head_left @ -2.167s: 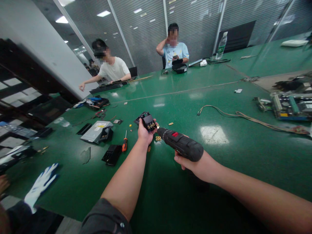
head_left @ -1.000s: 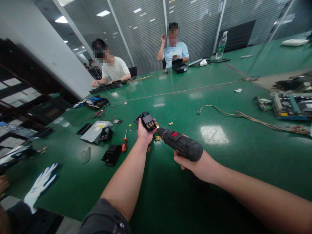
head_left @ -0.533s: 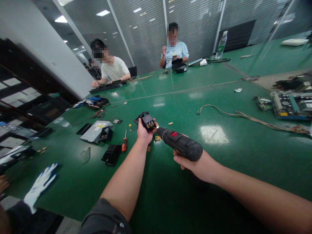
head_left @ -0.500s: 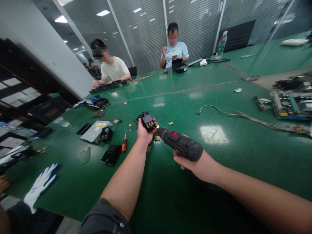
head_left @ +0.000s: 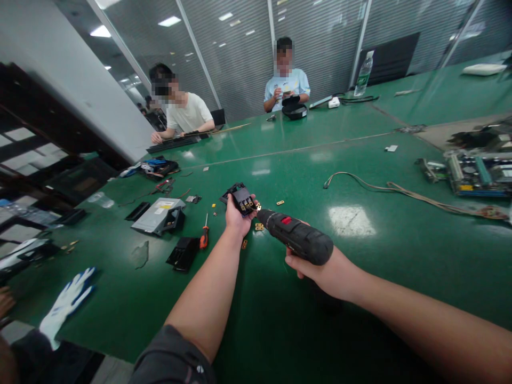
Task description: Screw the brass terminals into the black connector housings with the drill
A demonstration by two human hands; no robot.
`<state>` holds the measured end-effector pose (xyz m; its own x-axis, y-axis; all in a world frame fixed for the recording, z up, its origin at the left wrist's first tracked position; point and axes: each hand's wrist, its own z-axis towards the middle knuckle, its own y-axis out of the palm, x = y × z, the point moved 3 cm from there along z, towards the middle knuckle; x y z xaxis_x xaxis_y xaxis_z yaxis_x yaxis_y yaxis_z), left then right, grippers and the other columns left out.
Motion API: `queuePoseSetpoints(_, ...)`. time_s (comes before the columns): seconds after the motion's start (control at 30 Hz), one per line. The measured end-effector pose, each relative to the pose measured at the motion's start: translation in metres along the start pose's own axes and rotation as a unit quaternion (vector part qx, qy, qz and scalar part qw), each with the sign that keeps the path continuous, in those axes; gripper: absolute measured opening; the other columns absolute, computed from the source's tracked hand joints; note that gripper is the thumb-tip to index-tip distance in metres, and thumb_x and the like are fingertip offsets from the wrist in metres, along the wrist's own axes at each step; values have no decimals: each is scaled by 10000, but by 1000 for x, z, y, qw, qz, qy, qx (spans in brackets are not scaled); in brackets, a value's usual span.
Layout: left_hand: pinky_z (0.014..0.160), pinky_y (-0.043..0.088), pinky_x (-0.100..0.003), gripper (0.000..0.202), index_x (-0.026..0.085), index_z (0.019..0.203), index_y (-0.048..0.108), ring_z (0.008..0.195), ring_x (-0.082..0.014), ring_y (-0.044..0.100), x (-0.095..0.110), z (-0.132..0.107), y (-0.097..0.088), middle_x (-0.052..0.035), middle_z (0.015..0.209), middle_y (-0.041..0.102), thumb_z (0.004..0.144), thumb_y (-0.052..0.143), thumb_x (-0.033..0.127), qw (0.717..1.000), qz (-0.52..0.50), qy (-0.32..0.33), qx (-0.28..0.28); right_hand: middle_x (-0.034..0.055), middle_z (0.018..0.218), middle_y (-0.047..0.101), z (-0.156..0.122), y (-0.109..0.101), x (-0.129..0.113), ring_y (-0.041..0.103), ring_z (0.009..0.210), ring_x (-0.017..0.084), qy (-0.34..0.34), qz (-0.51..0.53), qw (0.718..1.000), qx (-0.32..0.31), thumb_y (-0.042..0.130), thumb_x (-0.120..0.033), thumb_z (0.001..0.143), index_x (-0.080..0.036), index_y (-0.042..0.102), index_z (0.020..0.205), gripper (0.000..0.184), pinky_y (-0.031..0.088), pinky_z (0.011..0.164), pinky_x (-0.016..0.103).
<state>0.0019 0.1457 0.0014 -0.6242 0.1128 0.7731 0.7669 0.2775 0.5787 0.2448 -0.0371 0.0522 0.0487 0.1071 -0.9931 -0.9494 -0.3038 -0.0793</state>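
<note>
My left hand is closed around a black plastic housing that has several brass-coloured contacts along its near side. In my right hand is a black cordless drill with a red switch on top, its grip wrapped by my fingers. The drill's nose points left at the right edge of the housing; whether the bit touches it I cannot tell. Small brass plates lie on the green table just below the housing. Left of my forearm rest an orange-handled screwdriver and a black plastic box.
A grey metal drive case sits to the left, with a white glove nearer me. Thin cables and a circuit board lie on the right. Two people sit across the table, near a water bottle.
My hands, the drill and the housing look nearly unmoved. Across the table, the person in light blue has lowered a raised hand toward the object they hold.
</note>
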Motion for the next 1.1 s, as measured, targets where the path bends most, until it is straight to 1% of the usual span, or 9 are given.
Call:
queuePoseSetpoints(0.13, 605, 624, -311, 665, 151, 1358, 811, 745, -241, 831, 1, -1, 1, -127, 1010, 883, 1270, 364, 634, 1000, 4, 1, 4, 54, 1027, 809, 0, 0, 2, 764, 794, 247, 4, -3, 1000, -6, 829, -335, 1000, -261, 644, 1658, 688, 682, 746, 432)
queuePoseSetpoints(0.37, 603, 635, -310, 676, 156, 1391, 806, 751, -242, 836, -1, 3, -1, -119, 1002, 884, 1268, 355, 644, 1000, 3, -4, 5, 83, 1095, 841, 0, 0, -2, 810, 911, 276, -1, 8, 1000, 5, 871, -359, 979, -232, 659, 1657, 722, 703, 838, 454)
queuePoseSetpoints(0.5, 615, 642, -315, 679, 157, 1438, 803, 765, -246, 837, -2, 4, -3, -131, 1035, 888, 1261, 376, 655, 1000, -1, -5, 4, 92, 1117, 856, -2, 0, -2, 817, 932, 287, 7, 11, 1000, 6, 864, -365, 983, -245, 648, 1702, 760, 712, 841, 464)
queuePoseSetpoints(0.6, 629, 646, -314, 681, 163, 1500, 792, 767, -246, 833, -2, 3, -2, -135, 1045, 887, 1254, 403, 665, 1000, -9, -11, 12, 93, 1127, 865, -2, 0, -2, 808, 875, 271, 6, 7, 1000, 16, 869, -350, 975, -253, 643, 1723, 788, 711, 785, 447)
queuePoseSetpoints(0.73, 616, 636, -299, 685, 163, 1545, 777, 783, -240, 829, -1, 0, 1, -130, 1058, 881, 1259, 402, 660, 1000, -8, -4, 10, 86, 1123, 871, -2, 0, -3, 770, 771, 231, 11, 13, 1000, 23, 875, -324, 957, -255, 641, 1727, 808, 678, 689, 397)
queuePoseSetpoints(0.83, 603, 627, -291, 707, 142, 1538, 779, 792, -235, 821, -1, -2, 2, -138, 1073, 877, 1268, 366, 649, 1000, 0, 2, 5, 92, 1135, 865, -4, 3, -2, 738, 718, 217, 36, 27, 999, 18, 868, -334, 936, -239, 595, 1762, 875, 644, 648, 391)
queuePoseSetpoints(0.93, 594, 621, -284, 708, 138, 1518, 783, 791, -230, 817, -1, -4, 3, -142, 1076, 875, 1268, 360, 648, 1000, 2, 3, 1, 63, 1070, 849, -6, 9, 4, 708, 654, 198, 87, 46, 995, 9, 845, -333, 928, -232, 536, 1799, 930, 619, 646, 391)
queuePoseSetpoints(1.0, 585, 618, -276, 688, 146, 1516, 777, 791, -227, 820, -1, -5, 4, -134, 1064, 874, 1266, 375, 645, 1000, 2, 5, 0, 39, 1019, 834, -7, 12, 8, 696, 636, 186, 111, 52, 992, 6, 832, -319, 934, -232, 529, 1801, 923, 609, 652, 381)
queuePoseSetpoints(1.1, 572, 617, -270, 687, 137, 1507, 772, 795, -225, 827, 0, -7, 6, -128, 1051, 873, 1271, 362, 635, 1000, 5, 4, 2, 47, 1050, 834, -9, 13, 11, 695, 650, 185, 113, 50, 992, 6, 820, -336, 945, -228, 521, 1805, 917, 615, 657, 378)
